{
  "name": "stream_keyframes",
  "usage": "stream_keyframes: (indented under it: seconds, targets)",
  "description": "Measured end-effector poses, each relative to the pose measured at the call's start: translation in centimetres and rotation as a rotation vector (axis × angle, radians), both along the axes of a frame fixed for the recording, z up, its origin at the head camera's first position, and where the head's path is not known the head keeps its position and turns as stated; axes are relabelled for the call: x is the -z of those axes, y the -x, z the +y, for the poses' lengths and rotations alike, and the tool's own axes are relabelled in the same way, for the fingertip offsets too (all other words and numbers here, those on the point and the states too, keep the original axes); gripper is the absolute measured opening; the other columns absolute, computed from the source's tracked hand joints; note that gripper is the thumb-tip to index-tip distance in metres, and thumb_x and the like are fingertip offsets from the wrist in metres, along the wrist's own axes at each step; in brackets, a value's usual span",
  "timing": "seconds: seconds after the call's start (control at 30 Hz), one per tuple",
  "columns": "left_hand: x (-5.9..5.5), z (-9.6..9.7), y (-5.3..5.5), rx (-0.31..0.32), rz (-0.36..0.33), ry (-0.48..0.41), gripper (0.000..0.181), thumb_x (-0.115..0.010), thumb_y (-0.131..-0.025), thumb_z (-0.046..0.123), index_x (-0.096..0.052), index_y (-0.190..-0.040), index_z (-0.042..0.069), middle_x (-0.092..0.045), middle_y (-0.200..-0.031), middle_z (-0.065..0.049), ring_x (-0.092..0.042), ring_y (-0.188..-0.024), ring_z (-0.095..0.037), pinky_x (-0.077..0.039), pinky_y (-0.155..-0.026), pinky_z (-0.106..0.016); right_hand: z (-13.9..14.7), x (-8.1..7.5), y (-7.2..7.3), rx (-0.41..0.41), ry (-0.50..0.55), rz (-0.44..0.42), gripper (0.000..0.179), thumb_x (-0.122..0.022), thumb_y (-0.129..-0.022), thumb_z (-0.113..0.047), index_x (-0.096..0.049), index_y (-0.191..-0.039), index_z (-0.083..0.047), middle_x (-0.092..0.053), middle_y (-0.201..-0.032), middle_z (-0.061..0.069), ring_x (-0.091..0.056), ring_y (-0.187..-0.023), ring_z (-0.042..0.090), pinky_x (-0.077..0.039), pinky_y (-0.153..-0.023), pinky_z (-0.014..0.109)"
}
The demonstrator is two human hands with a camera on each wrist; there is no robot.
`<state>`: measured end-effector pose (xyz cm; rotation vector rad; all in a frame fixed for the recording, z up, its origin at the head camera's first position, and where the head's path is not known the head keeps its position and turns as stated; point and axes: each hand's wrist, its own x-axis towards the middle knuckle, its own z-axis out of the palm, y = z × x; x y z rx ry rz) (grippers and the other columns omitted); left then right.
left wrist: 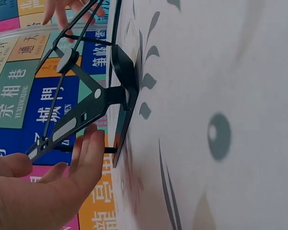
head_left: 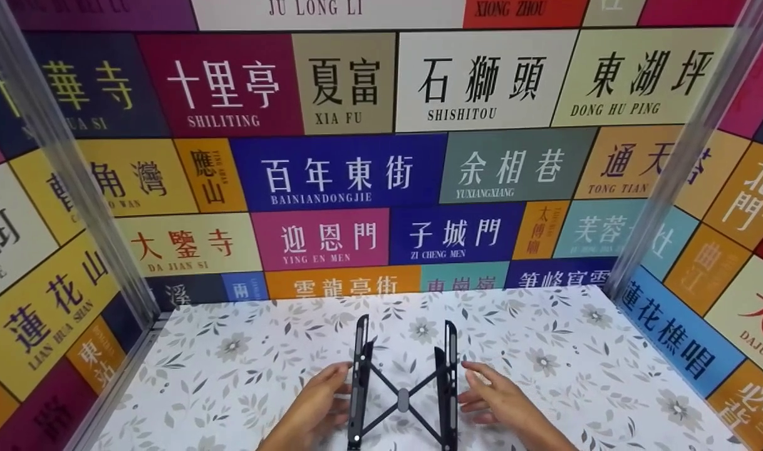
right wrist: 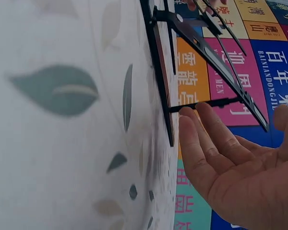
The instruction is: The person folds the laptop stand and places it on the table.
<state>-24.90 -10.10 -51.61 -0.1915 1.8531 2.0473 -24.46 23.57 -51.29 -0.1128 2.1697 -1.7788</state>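
A: "How is the bare left hand [head_left: 312, 404] being held?"

B: "Just outside the black folding stand [head_left: 403, 399], whose two long, slotted rails are being joined by thin crossed struts at a grey oval hub. The fingers are being held relaxed and slightly bent beside the stand's left rail [head_left: 359, 394]; whether it is being touched cannot be told."

A: "And the bare right hand [head_left: 500, 401]?"

B: "It is being held loosely uncurled outside the stand's right rail [head_left: 451, 388]. In the right wrist view its fingertips are being seen against a thin black strut; again, contact cannot be told. The hands are being held well apart, with the stand between them."

A: "On what is the stand being supported?"

B: "On a white tabletop [head_left: 243, 376] being patterned by grey flowers and leaves."

A: "And beyond the stand?"

B: "The tabletop is being flanked by a silvery upright post to the stand's left [head_left: 74, 169] and another to its right [head_left: 668, 188]. Farther behind the stand, a wall of coloured rectangular panels [head_left: 337, 175] is being covered with Chinese characters and Latin lettering."
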Motion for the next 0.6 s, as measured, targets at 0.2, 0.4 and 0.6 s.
stream_keyframes:
  seconds: [0.2, 0.4, 0.6]
  targets:
    - [0.4, 0.6, 0.8, 0.037, 0.089, -0.053, 0.040, -0.055, -0.093, 0.021, -0.050, -0.132, 0.013, -0.065, -0.102, -0.015, -0.067, -0.080, -0.025, -0.056, -0.067, -0.037, -1.2, 0.7, -0.2, -0.060, 0.122, 0.072, 0.064, -0.058, -0.093, -0.024, -0.027, -0.143, -0.001, -0.067, -0.100, 0.021, -0.066, -0.089, 0.030, -0.055, -0.078, 0.046]
    - [0.6, 0.7, 1.0, 0.082, 0.173, -0.023, 0.039, -0.056, -0.091, 0.008, -0.051, -0.130, 0.004, -0.068, -0.095, -0.015, -0.068, -0.079, -0.027, -0.056, -0.069, -0.038, -2.1, 1.2, -0.4, -0.064, 0.042, 0.207, 0.051, -0.061, -0.090, -0.011, -0.040, -0.134, 0.001, -0.068, -0.093, 0.024, -0.068, -0.079, 0.027, -0.057, -0.071, 0.040]
    - [0.5, 0.6, 1.0, 0.090, 0.268, 0.019, 0.033, -0.056, -0.090, 0.004, -0.053, -0.122, -0.005, -0.068, -0.085, -0.018, -0.069, -0.074, -0.029, -0.057, -0.068, -0.039, -2.8, 1.1, -0.6, 0.002, 0.029, 0.139, 0.046, -0.061, -0.090, -0.010, -0.044, -0.132, -0.008, -0.066, -0.090, 0.017, -0.066, -0.070, 0.025, -0.057, -0.061, 0.043]
